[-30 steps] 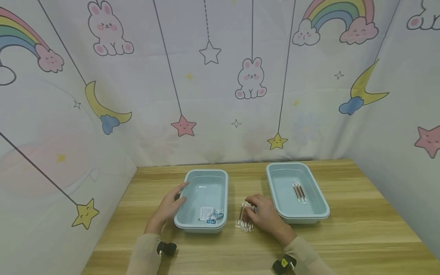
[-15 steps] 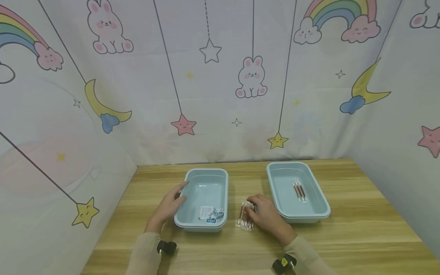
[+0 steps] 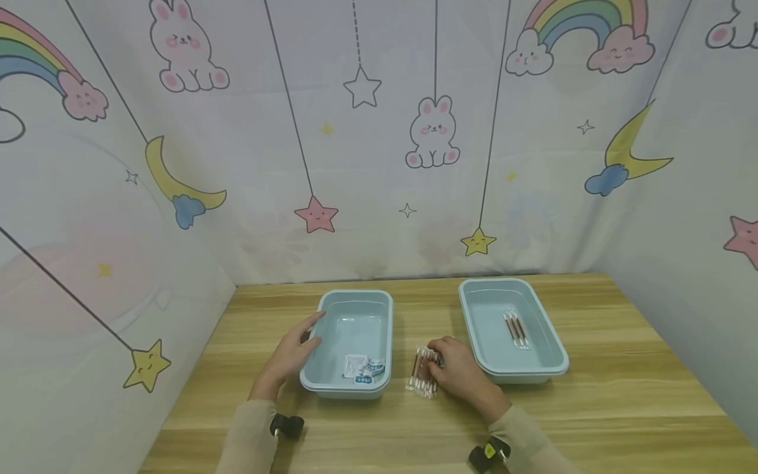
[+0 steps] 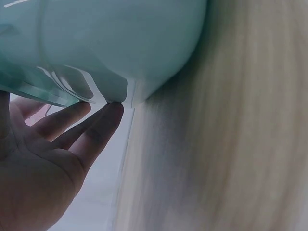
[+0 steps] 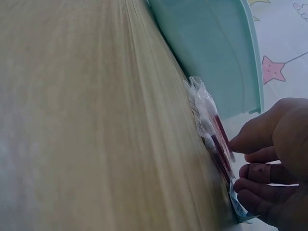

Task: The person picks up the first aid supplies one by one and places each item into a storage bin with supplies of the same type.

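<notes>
Several brown cotton swabs with white ends lie side by side in clear wrappers on the table between two light blue trays. At the right edge of this group, my right hand pinches a swab, thumb and bent fingers close over the wood. My left hand rests against the left side of the left tray; in the left wrist view its fingertips touch the tray's outer wall. Inside that tray lie small white and blue sachets near its front right corner.
The right tray holds several more wrapped swabs. A wood-grain table carries everything, with a white printed cloth rising behind it and at both sides. A black camera is strapped at each wrist.
My right hand's fingertips have drawn slightly to the right over the group of swabs. The left hand and both trays have stayed where they were.
</notes>
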Tool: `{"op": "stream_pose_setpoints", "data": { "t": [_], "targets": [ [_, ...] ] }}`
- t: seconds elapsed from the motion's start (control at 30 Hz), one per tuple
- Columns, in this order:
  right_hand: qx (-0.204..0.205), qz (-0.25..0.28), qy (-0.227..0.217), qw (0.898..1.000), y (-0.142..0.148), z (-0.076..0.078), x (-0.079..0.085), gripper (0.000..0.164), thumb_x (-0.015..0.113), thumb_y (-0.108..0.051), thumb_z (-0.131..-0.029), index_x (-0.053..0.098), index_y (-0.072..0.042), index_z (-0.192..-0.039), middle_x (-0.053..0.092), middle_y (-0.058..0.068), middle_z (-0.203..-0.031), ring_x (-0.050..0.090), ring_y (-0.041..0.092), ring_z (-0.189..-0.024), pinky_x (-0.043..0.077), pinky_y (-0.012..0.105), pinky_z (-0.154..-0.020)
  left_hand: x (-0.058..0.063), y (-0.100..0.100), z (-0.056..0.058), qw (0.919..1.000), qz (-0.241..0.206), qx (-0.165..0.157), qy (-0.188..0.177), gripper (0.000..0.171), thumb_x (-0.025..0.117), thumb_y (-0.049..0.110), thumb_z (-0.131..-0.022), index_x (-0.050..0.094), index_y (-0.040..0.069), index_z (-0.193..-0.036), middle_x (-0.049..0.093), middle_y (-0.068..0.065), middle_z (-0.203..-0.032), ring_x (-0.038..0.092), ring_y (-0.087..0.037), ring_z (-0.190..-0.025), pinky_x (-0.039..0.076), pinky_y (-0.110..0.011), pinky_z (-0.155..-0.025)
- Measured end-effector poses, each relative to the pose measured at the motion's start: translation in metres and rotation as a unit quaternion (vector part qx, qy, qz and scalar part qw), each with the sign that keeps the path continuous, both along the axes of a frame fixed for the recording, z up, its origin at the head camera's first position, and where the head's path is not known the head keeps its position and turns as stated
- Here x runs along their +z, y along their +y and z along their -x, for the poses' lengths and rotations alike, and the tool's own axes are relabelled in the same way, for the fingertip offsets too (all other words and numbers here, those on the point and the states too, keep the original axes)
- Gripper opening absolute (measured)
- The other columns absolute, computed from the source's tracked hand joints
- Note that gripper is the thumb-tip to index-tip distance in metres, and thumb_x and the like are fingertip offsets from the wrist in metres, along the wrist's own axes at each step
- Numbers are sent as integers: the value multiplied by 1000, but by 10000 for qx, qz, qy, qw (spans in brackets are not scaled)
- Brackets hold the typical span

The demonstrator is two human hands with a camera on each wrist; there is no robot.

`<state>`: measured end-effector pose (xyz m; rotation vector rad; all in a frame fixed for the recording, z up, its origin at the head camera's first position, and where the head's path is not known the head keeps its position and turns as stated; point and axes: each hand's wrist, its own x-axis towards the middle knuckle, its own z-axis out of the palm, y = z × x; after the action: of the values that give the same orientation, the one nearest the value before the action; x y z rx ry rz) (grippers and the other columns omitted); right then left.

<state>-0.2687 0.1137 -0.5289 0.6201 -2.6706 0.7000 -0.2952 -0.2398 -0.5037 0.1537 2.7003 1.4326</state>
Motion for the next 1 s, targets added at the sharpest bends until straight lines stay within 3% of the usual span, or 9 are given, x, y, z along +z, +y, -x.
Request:
{"op": "stream_pose_setpoints", "data": {
  "t": [0.2, 0.43, 0.7, 1.0],
  "targets": [
    [-29, -88, -262, 9996, 0, 0, 2, 27, 76, -9, -75, 69, -1, -100, 68, 12, -93, 65, 29, -88, 55, 43, -78, 2, 0, 0, 10000, -18, -26, 38, 52, 50, 15, -98, 40, 23, -149, 31, -14, -158, 32, -46, -141, 31, -61, -112],
    [-33, -219, -99, 9997, 1, -1, 1, 26, 76, -7, -73, 70, -1, -98, 68, 11, -91, 64, 27, -84, 55, 42, -75, 0, -1, 2, 10000, -64, -49, 32, 52, 50, 15, -98, 41, 22, -148, 32, -14, -157, 32, -44, -141, 30, -60, -113],
    [-38, -22, -171, 9998, 1, -3, 1, 25, 75, -7, -76, 69, 0, -99, 67, 12, -94, 64, 30, -89, 55, 44, -79, -3, -2, 2, 9999, -46, -59, 85, 52, 51, 15, -98, 41, 23, -148, 33, -14, -157, 33, -45, -140, 31, -60, -112],
    [-159, -422, 134, 9989, 1, -1, -5, 25, 64, 4, -69, 70, 1, -94, 66, 14, -89, 63, 31, -84, 54, 43, -77, -2, -1, 2, 9999, -59, -66, 135, 52, 51, 13, -97, 42, 21, -148, 34, -14, -156, 32, -44, -142, 29, -59, -114]
  ]
}}
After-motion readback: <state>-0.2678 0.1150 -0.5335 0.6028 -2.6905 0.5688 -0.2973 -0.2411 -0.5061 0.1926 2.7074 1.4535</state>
